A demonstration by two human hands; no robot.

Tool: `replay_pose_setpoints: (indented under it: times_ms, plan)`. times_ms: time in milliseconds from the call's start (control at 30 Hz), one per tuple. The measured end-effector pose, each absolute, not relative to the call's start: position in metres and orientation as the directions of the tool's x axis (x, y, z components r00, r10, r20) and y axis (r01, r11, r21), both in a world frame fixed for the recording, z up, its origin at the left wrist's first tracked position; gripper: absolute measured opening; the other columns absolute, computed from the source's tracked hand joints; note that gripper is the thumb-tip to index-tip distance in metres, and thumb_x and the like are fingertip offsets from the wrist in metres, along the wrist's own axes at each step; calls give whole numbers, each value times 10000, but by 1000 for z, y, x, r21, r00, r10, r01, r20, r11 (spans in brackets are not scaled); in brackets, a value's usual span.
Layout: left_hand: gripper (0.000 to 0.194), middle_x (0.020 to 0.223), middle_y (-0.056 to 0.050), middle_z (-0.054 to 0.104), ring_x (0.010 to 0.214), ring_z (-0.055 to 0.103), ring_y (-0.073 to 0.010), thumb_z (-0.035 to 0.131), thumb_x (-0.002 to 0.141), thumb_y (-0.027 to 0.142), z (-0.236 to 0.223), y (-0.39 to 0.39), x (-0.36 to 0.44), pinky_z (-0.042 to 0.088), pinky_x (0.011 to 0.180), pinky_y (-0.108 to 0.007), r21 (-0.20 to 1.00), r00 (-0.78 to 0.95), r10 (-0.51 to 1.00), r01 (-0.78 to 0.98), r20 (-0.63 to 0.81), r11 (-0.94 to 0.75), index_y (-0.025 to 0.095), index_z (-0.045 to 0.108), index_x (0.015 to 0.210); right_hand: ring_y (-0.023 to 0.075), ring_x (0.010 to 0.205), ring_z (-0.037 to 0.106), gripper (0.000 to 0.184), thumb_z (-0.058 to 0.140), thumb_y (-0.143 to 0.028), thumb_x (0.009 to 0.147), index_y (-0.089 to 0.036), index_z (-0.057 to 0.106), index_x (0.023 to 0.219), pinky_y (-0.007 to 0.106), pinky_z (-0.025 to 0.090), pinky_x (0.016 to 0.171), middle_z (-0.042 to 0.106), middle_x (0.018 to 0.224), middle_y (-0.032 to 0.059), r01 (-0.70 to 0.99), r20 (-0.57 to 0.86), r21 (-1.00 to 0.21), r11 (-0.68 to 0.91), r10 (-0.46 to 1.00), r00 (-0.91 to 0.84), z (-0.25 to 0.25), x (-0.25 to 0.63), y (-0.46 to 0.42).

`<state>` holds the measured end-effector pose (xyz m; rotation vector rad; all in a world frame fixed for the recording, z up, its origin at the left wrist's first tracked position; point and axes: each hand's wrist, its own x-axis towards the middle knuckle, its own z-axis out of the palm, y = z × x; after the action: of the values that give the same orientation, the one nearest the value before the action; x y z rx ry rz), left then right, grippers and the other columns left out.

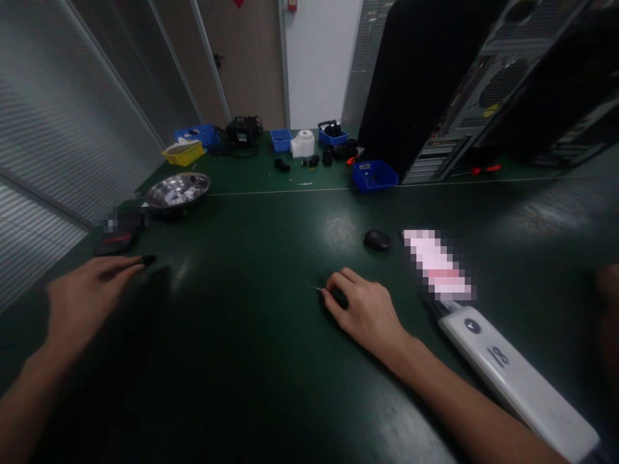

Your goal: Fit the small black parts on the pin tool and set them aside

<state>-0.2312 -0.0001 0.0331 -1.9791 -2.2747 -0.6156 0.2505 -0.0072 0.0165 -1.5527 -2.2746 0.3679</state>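
My left hand (pixel 89 293) reaches over the left side of the green table. Its thumb and fingers are pinched on a small black piece (pixel 147 260), whose kind I cannot make out. My right hand (pixel 360 303) rests near the middle of the table, fingers curled round a small dark-handled tool (pixel 340 297). A thin metal tip (pixel 318 289) sticks out to the left of the fingers; most of the tool is hidden. Just beyond the right hand lies a black computer mouse (pixel 377 240).
A white block marked 18 (pixel 517 380) lies beside my right forearm, with a blurred pink screen (pixel 438 264) above it. A metal bowl (pixel 193 180) holds small pieces at the left. Blue bins (pixel 374 177) and computer cases (pixel 416 71) stand behind. Blurred skin shows at the right edge.
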Motion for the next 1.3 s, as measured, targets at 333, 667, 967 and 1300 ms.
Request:
replay_pose_setpoints:
  times_ms: [333, 667, 967, 1300]
  plan:
    - [154, 1091, 27, 704, 1042, 619, -120, 588, 970, 285, 12, 8, 13, 530, 911, -288, 626, 532, 816, 562, 227, -541, 288, 722, 1047, 138, 676, 582, 164, 539, -370, 1003, -247, 633, 947, 273, 325, 595, 651, 948, -5, 848, 170, -399, 348, 937, -305, 14, 250, -8]
    - [284, 1142, 52, 689, 1059, 622, -122, 660, 930, 306, 2, 8, 13, 515, 934, -295, 746, 405, 909, 574, 98, -337, 366, 655, 1208, 128, 700, 599, 173, 538, -353, 994, -232, 640, 923, 260, 374, 618, 653, 932, 0, 778, 240, -492, 391, 920, -310, 13, 247, -10]
    - [227, 1123, 19, 709, 1069, 626, -152, 690, 907, 293, 4, 8, 15, 522, 944, -332, 754, 407, 907, 560, 111, -344, 304, 694, 1134, 137, 721, 609, 179, 538, -349, 980, -227, 640, 899, 266, 384, 629, 655, 919, 8, 775, 242, -487, 402, 915, -323, 13, 248, -7]
    - [184, 1101, -4, 718, 1050, 630, -171, 628, 944, 319, 7, 8, 15, 525, 933, -367, 766, 418, 901, 540, 115, -348, 294, 716, 1103, 147, 715, 606, 181, 538, -342, 957, -219, 646, 880, 272, 396, 636, 664, 908, 28, 784, 214, -477, 398, 918, -335, 16, 249, -8]
